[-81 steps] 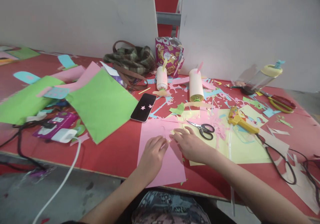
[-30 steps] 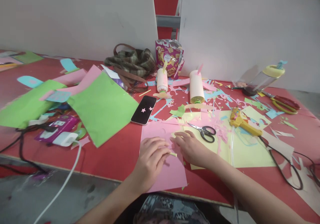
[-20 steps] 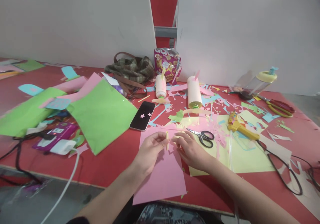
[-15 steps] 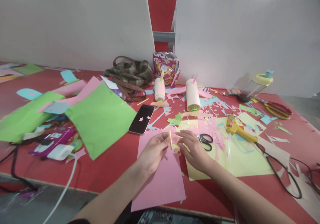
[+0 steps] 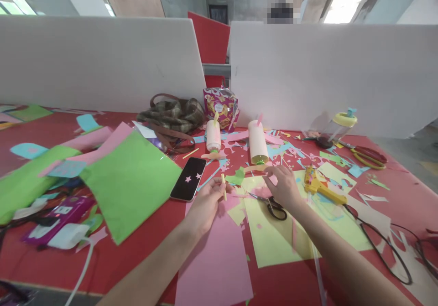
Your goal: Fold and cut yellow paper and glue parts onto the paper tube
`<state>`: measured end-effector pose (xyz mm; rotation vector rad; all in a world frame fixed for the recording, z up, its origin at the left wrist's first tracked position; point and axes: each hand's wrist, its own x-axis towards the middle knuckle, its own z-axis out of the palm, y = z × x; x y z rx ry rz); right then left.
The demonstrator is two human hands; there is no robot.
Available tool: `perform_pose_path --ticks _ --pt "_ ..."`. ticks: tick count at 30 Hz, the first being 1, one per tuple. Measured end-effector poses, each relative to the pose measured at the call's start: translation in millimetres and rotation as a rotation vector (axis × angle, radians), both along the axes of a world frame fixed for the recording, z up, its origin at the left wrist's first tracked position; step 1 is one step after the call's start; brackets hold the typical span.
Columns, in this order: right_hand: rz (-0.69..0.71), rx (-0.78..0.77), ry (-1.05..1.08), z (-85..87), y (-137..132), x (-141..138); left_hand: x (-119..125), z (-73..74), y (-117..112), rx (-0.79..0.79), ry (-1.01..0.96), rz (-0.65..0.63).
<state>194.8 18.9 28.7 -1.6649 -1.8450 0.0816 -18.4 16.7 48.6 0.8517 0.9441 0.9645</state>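
Note:
My left hand (image 5: 207, 201) is raised over a pink paper sheet (image 5: 215, 260) and pinches a thin rolled yellow paper stick (image 5: 223, 185) upright. Farther out, my right hand (image 5: 284, 185) stretches over the yellow sheet (image 5: 273, 237), fingers loosely spread, fingertips near a pale strip below the larger of two pale cylinders (image 5: 257, 142). Nothing shows in that hand. Black-handled scissors (image 5: 273, 205) lie just under its wrist. A yellow glue gun (image 5: 320, 186) lies to its right.
A black phone (image 5: 189, 184) lies left of my left hand beside green paper (image 5: 132, 183). A plaid bag (image 5: 173, 114) and a snack pouch (image 5: 221, 106) sit against white dividers. Paper scraps, red-and-yellow scissors (image 5: 371, 156), a bottle (image 5: 337, 128) and cables cover the red table (image 5: 137, 251).
My left hand picked the yellow stick off the pink sheet and lifted it. My right hand left the stick and reached forward toward the cylinders. The camera tilted upward.

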Motion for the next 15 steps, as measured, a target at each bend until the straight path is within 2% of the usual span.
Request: perform_pose_path --ticks 2,6,11,15 --pt "-0.091 -0.102 0.039 2.7 17 7 0 0.1 2 0.013 0.011 0.006" --pt "-0.18 -0.186 0.119 7.4 52 16 -2 5.9 0 0.086 0.076 0.015" --pt "-0.306 -0.373 0.285 8.5 90 16 -10 27.3 -7 0.272 0.194 -0.034" --pt "-0.344 -0.527 0.444 9.6 110 12 -17 42.2 -10 0.417 0.363 -0.141"
